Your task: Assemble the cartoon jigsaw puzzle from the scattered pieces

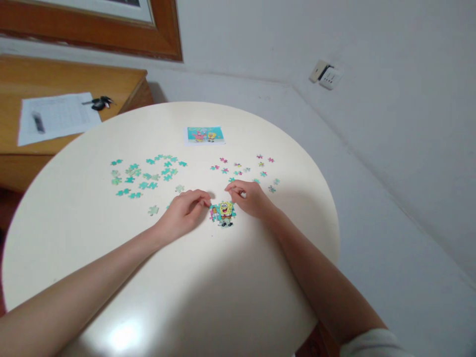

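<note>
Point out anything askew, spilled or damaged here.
Nothing looks spilled or damaged on the table; loose puzzle pieces near a partly joined puzzle look ordinary. On the wall, the white socket plate seems out of line with the beige plate beside it, a dark strip showing between them; whether it is loose, I cannot tell.

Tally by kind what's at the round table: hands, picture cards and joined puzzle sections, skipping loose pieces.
Left hand and right hand: 2
Picture card: 1
Joined puzzle section: 1
Total: 4

Left hand (184, 212), right hand (250, 199), joined puzzle pieces (225, 213) between
</note>
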The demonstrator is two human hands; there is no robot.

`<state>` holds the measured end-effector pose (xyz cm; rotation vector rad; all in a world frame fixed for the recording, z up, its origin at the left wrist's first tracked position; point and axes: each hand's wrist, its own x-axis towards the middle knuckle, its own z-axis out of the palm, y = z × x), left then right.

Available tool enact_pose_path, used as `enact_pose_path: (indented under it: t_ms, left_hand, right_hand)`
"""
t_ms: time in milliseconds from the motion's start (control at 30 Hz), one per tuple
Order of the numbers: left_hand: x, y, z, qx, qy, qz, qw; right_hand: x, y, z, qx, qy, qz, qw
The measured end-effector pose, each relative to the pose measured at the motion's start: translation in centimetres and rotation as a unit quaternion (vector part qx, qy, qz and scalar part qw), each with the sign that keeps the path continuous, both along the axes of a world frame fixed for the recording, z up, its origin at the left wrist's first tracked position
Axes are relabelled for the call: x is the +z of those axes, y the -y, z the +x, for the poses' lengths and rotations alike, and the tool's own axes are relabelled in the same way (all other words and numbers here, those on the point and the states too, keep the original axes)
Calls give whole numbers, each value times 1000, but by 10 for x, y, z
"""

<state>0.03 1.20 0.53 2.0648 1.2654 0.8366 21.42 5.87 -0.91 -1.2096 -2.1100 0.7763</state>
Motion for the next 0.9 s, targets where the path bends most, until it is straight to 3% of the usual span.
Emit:
enact_pose_path:
  t_ms: [900]
  left_hand:
    - [0,0,0,-2,7,-7,1000]
  right_hand:
    - [-2,-1,0,2,6,9,1000]
